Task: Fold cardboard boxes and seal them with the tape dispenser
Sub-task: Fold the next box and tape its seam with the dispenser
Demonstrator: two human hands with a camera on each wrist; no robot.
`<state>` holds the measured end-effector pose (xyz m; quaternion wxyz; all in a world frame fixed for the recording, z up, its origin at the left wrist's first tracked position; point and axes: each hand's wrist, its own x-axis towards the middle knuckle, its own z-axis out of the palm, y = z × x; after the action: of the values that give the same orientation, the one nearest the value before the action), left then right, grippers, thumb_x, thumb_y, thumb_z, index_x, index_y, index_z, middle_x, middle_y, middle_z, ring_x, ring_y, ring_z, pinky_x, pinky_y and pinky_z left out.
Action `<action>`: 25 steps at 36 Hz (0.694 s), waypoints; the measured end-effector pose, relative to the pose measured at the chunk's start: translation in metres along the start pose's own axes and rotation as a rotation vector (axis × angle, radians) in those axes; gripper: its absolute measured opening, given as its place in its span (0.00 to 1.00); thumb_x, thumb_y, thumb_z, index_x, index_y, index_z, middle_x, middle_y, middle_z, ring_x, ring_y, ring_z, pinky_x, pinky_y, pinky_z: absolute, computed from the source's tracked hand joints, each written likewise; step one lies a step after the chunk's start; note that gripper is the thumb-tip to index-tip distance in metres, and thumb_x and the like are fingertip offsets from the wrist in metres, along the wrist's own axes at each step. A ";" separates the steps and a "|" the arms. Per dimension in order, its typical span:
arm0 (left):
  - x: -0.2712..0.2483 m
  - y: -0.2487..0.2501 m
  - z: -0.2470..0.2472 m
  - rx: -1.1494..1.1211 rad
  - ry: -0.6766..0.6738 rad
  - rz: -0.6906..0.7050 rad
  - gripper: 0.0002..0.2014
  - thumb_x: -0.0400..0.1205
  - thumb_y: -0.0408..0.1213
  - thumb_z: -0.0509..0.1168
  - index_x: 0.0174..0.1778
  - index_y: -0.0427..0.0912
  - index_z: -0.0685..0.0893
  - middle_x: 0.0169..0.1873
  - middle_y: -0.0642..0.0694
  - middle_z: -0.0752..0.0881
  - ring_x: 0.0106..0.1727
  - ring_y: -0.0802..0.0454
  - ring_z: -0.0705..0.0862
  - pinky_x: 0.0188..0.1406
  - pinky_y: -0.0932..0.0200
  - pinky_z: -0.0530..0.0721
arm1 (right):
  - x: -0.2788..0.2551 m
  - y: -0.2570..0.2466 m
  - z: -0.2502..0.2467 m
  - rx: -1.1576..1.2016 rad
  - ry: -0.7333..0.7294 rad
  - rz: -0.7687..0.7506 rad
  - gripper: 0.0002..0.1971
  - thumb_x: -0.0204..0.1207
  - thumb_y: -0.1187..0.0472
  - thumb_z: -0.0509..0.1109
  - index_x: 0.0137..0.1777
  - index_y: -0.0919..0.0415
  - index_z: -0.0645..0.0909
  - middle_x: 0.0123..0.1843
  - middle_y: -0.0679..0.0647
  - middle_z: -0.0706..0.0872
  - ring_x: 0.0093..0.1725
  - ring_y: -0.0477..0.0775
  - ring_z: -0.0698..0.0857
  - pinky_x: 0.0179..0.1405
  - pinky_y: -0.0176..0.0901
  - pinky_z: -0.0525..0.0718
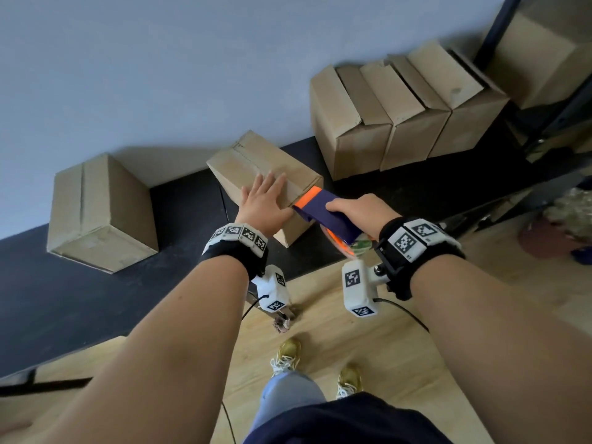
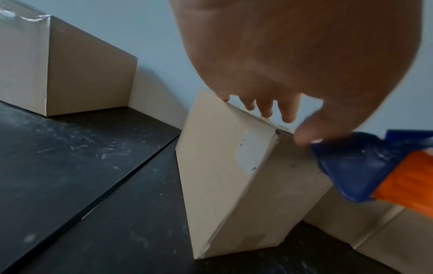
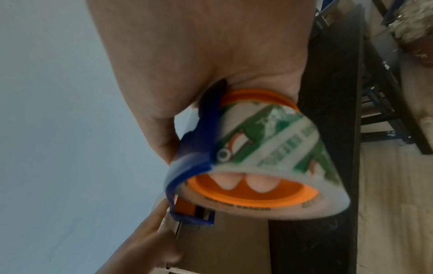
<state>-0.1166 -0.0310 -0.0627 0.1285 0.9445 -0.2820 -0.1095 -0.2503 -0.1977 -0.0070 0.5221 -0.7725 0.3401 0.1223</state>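
Tape dispenser (image 1: 323,216) blade end hidden behind box (image 1: 256,161) edge.

A storeroom or packing room: cardboard boxes (image 1: 400,113) along a black bench (image 1: 80,299), metal shelving (image 1: 544,123).

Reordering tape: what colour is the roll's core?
Orange core, clearest in the right wrist view.

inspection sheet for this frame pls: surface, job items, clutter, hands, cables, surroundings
Surface: black table, scuffed.
Job's things: box being taped; dispenser nose at its near top edge.
Clutter: lone closed box left; row of boxes right.
Grippers: left hand flat on box top; right hand grips dispenser, fingers through the roll core.
Cables: black leads from wrist cameras.
Surroundings: grey wall, wood floor, dark rack right.
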 end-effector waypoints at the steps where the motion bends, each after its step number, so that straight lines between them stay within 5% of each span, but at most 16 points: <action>1: -0.001 -0.001 0.001 0.034 -0.028 0.011 0.40 0.77 0.50 0.62 0.84 0.57 0.49 0.85 0.50 0.46 0.85 0.48 0.40 0.82 0.41 0.39 | -0.001 0.000 0.000 -0.005 0.002 -0.004 0.18 0.73 0.43 0.72 0.37 0.59 0.78 0.49 0.58 0.87 0.50 0.58 0.86 0.57 0.52 0.81; 8: 0.002 0.004 0.013 0.254 -0.008 0.026 0.38 0.85 0.56 0.55 0.84 0.56 0.40 0.84 0.46 0.40 0.84 0.39 0.37 0.82 0.38 0.41 | -0.005 0.003 -0.008 -0.003 0.016 -0.027 0.17 0.72 0.43 0.72 0.39 0.59 0.80 0.48 0.58 0.88 0.49 0.59 0.86 0.55 0.51 0.82; 13: 0.002 0.007 0.024 0.325 0.027 0.004 0.34 0.87 0.57 0.49 0.84 0.54 0.39 0.84 0.40 0.42 0.83 0.33 0.39 0.82 0.37 0.43 | -0.009 0.007 -0.016 0.045 0.025 -0.048 0.16 0.73 0.45 0.72 0.39 0.59 0.80 0.44 0.56 0.86 0.47 0.57 0.86 0.44 0.46 0.76; 18: 0.003 0.009 0.024 0.337 0.041 -0.001 0.33 0.87 0.56 0.46 0.84 0.53 0.40 0.84 0.39 0.43 0.83 0.32 0.43 0.81 0.37 0.45 | -0.011 0.008 -0.019 0.071 0.016 -0.055 0.19 0.73 0.45 0.73 0.50 0.63 0.83 0.49 0.58 0.87 0.50 0.57 0.86 0.47 0.46 0.77; 25: 0.001 0.010 0.025 0.371 0.049 0.002 0.32 0.87 0.54 0.49 0.85 0.53 0.43 0.84 0.38 0.44 0.83 0.32 0.45 0.81 0.36 0.46 | -0.003 0.018 -0.016 0.066 -0.026 -0.018 0.17 0.73 0.44 0.72 0.44 0.60 0.82 0.50 0.57 0.88 0.49 0.56 0.86 0.52 0.48 0.80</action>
<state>-0.1274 -0.0444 -0.0830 -0.0408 0.9541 -0.2950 -0.0327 -0.2669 -0.2152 -0.0116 0.5528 -0.7563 0.3301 0.1164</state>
